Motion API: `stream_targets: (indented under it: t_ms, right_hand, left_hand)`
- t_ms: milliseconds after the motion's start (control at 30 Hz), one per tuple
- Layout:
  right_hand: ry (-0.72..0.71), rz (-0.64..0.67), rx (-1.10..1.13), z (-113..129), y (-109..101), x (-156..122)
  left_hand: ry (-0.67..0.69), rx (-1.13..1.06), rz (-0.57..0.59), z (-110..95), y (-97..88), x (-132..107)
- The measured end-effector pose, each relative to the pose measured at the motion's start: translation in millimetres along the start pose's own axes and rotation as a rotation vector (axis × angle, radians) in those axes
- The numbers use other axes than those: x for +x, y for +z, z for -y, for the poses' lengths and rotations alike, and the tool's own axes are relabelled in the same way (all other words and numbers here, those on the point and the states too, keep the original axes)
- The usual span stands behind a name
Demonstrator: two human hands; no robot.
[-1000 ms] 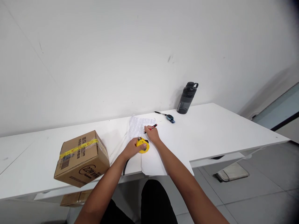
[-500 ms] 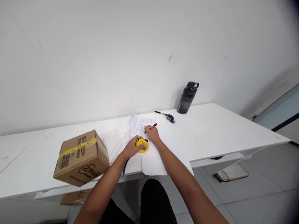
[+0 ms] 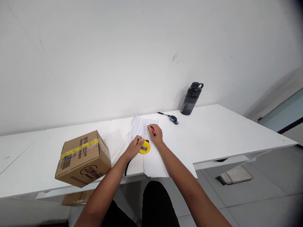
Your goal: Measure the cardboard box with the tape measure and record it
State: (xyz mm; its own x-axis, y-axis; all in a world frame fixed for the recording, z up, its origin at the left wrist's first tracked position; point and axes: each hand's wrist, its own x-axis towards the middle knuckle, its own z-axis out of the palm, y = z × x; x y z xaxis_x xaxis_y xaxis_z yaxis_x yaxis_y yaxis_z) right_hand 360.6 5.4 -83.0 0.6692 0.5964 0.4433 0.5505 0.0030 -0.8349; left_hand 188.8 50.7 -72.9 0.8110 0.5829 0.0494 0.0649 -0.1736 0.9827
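Observation:
A yellow tape measure [image 3: 145, 148] is gripped in my left hand [image 3: 134, 147], thumb laid over its top. My right hand [image 3: 156, 135], fingers closed, holds a red and black pen [image 3: 153, 131] above the paper. Under both hands lie white sheets [image 3: 155, 164] that reach past the table's front edge. The far sheet [image 3: 139, 126] is crumpled and covered in dense writing. From beneath my left wrist a black strap [image 3: 127, 168] hangs toward the front edge.
On the white table [image 3: 213, 132], a taped cardboard box [image 3: 82, 157] stands left of my left arm. A dark water bottle [image 3: 191, 99] stands by the wall at the back right. Near it lie a black pen [image 3: 163, 113] and a small dark teal object [image 3: 173, 119].
My right hand has turned, and the pen now points back toward my palm instead of out to the right. The tape measure has tilted slightly in my left hand.

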Motion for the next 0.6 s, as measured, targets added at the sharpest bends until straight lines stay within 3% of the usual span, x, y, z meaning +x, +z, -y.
stream_targets:
  t_ms: [67,200,367,500,600]
  right_hand:
    - [-0.092,-0.013,-0.108,-4,0,0]
    - [-0.053,-0.012,-0.249,-16,2,3]
    - [0.060,0.046,-0.393,-25,7,5]
    - [0.092,-0.010,-0.217,-14,6,2]
    - [0.073,-0.069,-0.104,13,-4,-5]
  left_hand:
    - [0.004,-0.038,0.013,-1,1.2,-1]
    - [0.000,-0.081,0.027,0,3.3,-3]
    - [0.046,0.269,-0.169,-1,7.4,-8]
    - [0.149,0.549,-0.317,-8,14.3,-25]
    - [0.302,0.652,-0.292,-26,20.6,-54]
